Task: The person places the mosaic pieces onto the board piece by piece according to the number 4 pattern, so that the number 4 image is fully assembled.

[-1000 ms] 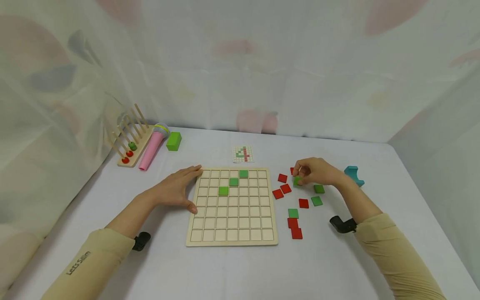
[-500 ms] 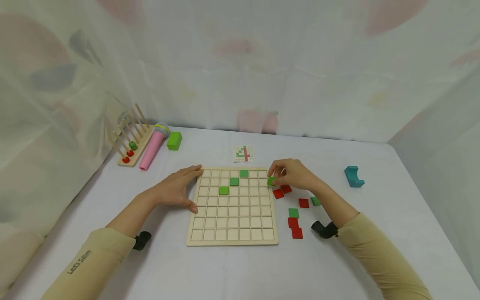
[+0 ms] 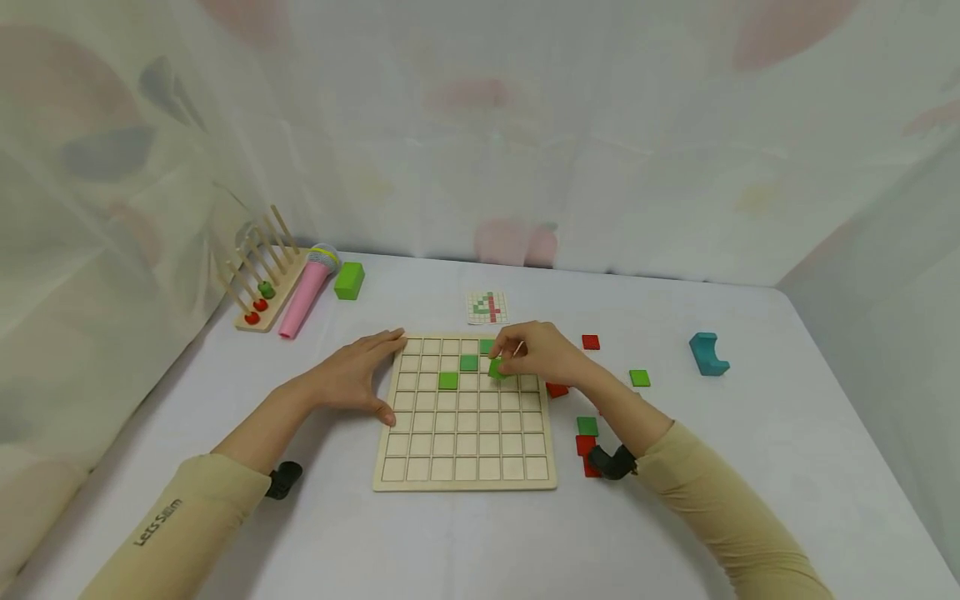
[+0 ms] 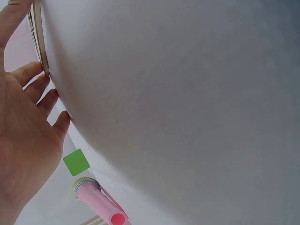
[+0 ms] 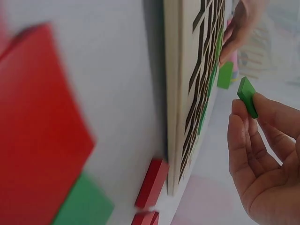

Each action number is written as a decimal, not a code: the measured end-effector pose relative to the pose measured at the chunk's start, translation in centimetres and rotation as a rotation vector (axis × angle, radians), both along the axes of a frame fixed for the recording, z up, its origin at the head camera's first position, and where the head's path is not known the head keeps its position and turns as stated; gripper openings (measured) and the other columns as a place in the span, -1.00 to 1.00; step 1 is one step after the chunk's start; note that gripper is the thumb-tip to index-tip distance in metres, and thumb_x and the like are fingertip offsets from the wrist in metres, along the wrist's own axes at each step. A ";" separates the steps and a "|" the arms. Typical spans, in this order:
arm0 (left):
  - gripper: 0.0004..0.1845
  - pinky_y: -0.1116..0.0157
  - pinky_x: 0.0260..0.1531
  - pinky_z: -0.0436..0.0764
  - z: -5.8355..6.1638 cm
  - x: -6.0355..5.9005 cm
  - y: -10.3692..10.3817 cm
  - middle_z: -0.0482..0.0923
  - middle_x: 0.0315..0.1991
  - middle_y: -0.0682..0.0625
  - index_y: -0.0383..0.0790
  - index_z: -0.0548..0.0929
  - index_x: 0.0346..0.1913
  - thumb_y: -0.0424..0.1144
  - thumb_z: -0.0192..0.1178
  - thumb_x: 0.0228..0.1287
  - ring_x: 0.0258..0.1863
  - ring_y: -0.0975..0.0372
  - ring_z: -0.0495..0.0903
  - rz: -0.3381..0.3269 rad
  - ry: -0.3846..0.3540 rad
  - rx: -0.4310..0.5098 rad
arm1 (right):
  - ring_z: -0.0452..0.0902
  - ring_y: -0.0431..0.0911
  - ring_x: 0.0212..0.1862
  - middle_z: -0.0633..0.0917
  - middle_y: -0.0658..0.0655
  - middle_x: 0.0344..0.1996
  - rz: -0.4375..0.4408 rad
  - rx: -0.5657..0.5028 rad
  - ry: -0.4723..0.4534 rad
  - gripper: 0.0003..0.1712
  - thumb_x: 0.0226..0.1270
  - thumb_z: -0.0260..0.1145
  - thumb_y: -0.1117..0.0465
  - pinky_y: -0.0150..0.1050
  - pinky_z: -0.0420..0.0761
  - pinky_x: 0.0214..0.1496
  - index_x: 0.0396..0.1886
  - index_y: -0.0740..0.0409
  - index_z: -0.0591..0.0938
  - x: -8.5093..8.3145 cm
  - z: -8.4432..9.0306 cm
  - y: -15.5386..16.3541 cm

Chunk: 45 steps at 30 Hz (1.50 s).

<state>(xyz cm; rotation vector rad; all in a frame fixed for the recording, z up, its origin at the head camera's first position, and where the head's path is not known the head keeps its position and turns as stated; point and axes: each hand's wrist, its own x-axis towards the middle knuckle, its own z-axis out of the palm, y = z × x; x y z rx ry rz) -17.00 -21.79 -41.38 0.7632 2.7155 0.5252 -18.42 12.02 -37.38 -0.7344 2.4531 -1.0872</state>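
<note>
**A green tile held above the grid board**

The fingertips point(image 5: 248, 110) of the right hand point(image 3: 542, 354) pinch a small green tile point(image 3: 498, 369) between thumb and fingers; in the right wrist view the tile point(image 5: 247, 97) stands on its edge, tilted, clamped at the very tips. The tile is over the upper right part of the wooden grid board point(image 3: 465, 467), just beside the green tiles that already lie in the cells point(image 3: 468, 363). If it touches the board, the pictures cannot tell.

The left hand point(image 3: 352, 379) lies flat on the table at the left edge of the board, its fingers straight and a little apart, the fingertips touching the board's rim. It holds nothing.

To the right of the board, loose red tiles point(image 3: 590, 342) and green tiles point(image 3: 639, 377) lie on the white table point(image 3: 750, 467). A small pattern card point(image 3: 486, 307) lies behind the board. At the far left are a pink toy microphone point(image 3: 306, 292), a green block point(image 3: 348, 281) and a wooden peg rack point(image 3: 258, 275). A teal block point(image 3: 708, 352) stands at the far right.
</note>
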 end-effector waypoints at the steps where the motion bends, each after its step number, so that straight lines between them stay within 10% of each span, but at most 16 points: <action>1: 0.40 -0.21 0.49 0.15 0.0 0.0 0.0 0.04 0.59 -0.16 -0.28 0.16 0.52 0.34 0.56 -0.42 0.58 -0.11 0.05 0.000 0.000 0.001 | 0.60 -0.16 -0.30 0.69 0.03 -0.34 0.011 -0.013 -0.009 -0.87 0.24 0.39 0.23 -0.32 0.61 -0.16 -0.21 0.02 0.72 0.0 0.0 -0.3; 45: 0.39 -0.23 0.48 0.14 -0.1 -0.1 -0.1 0.04 0.59 -0.15 -0.25 0.17 0.52 0.36 0.54 -0.42 0.58 -0.12 0.04 0.003 -0.008 0.003 | 0.52 -0.29 -0.41 0.74 -0.01 -0.46 0.138 0.116 0.091 -0.89 0.22 0.38 0.34 -0.50 0.49 -0.33 -0.28 0.09 0.77 1.4 -0.7 -10.2</action>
